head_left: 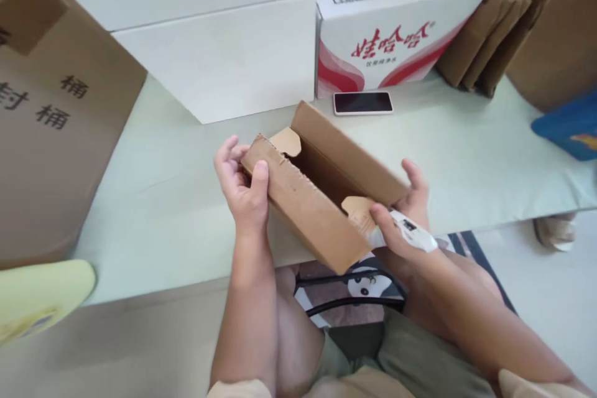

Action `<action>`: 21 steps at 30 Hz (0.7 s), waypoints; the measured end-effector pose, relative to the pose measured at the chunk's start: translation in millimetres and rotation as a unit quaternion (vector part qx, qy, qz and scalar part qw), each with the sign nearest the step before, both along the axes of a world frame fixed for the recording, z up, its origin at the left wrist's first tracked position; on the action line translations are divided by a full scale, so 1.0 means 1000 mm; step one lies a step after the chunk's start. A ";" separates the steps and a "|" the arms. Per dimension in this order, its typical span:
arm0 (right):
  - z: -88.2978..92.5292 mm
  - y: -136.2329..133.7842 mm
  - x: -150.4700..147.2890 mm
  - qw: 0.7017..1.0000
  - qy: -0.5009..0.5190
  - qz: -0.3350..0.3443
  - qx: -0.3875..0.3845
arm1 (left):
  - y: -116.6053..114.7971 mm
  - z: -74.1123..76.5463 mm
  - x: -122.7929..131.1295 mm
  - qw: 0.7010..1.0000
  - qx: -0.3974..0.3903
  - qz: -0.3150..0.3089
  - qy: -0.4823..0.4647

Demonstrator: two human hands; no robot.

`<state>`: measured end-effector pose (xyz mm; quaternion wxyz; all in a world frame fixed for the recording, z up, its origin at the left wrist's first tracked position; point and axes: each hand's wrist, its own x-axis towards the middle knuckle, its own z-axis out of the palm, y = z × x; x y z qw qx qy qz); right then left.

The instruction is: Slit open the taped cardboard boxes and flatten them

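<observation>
A narrow brown cardboard box [308, 199] is tilted over the table's front edge, its top open. Two long flaps stand up along its sides, and a small tab is folded at each end. The near flap has a rough, torn upper edge. My left hand [245, 186] grips the left end, thumb on the near flap and fingers behind. At the right end my right hand [405, 224] holds the box, thumb near the end tab. Beside that thumb is a white piece [415, 231] with a small dark patch; I cannot tell what it is.
On the pale green table [158, 199] a phone [363, 103] lies before a red-and-white carton [396, 37]. White boxes [252, 68] stand behind, folded cardboard [485, 43] at back right. A large carton [56, 137] is left, a blue object [569, 124] right.
</observation>
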<state>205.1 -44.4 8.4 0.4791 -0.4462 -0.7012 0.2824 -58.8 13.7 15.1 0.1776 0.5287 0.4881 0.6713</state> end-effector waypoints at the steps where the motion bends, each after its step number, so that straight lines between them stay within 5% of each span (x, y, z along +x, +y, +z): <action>1: -0.001 -0.003 0.002 0.999 0.016 0.045 0.011 | 0.000 0.000 0.000 0.999 0.006 -0.010 0.037; 4: -0.002 -0.011 0.012 0.979 0.052 0.197 0.013 | -0.003 0.009 -0.001 0.985 0.011 -0.080 0.154; 6: -0.004 -0.013 0.018 0.970 0.064 0.235 0.015 | -0.007 0.017 0.002 0.963 -0.013 -0.158 0.218; 14: -0.006 -0.019 0.007 0.965 -0.002 0.218 0.146 | -0.019 0.033 0.023 0.909 -0.055 -0.267 0.315; 17: -0.002 -0.025 0.007 0.968 0.035 0.225 0.107 | -0.016 0.034 0.016 0.901 -0.073 -0.270 0.332; 21: 0.001 -0.019 0.017 0.977 0.152 0.150 -0.013 | -0.019 0.028 0.000 0.935 -0.115 -0.225 0.249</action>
